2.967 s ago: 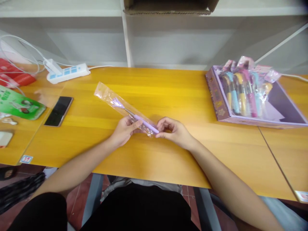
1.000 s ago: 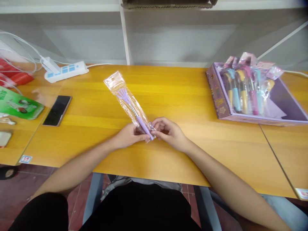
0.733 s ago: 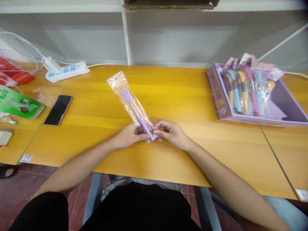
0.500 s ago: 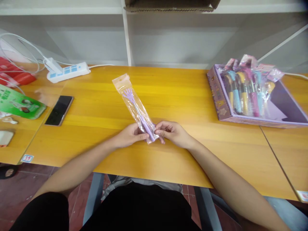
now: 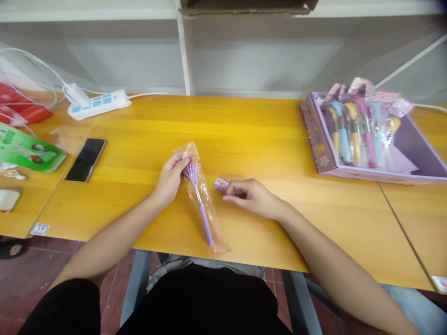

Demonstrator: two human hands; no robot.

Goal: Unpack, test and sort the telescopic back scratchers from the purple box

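A purple back scratcher (image 5: 203,211) with a small hand-shaped head lies slanted inside a clear plastic bag (image 5: 217,235), its handle toward the table's front edge. My left hand (image 5: 171,177) pinches the bag near its upper end, beside the scratcher's head. To the right of the bag, my right hand (image 5: 249,195) has its fingers curled closed at a small purple printed card (image 5: 220,184). The card pokes out past the fingertips, and part of it is hidden by them.
On the right stands a purple display box (image 5: 377,175) with several bagged brush-like items (image 5: 354,135). A phone (image 5: 86,160), a white power strip (image 5: 101,105) and a green package (image 5: 31,149) are at the left. Shelving rises behind the wooden table (image 5: 251,135).
My left hand has shifted from the bag's lower end to its upper end. The bagged scratcher has moved toward me. My right hand has come away from the bag with the purple card.
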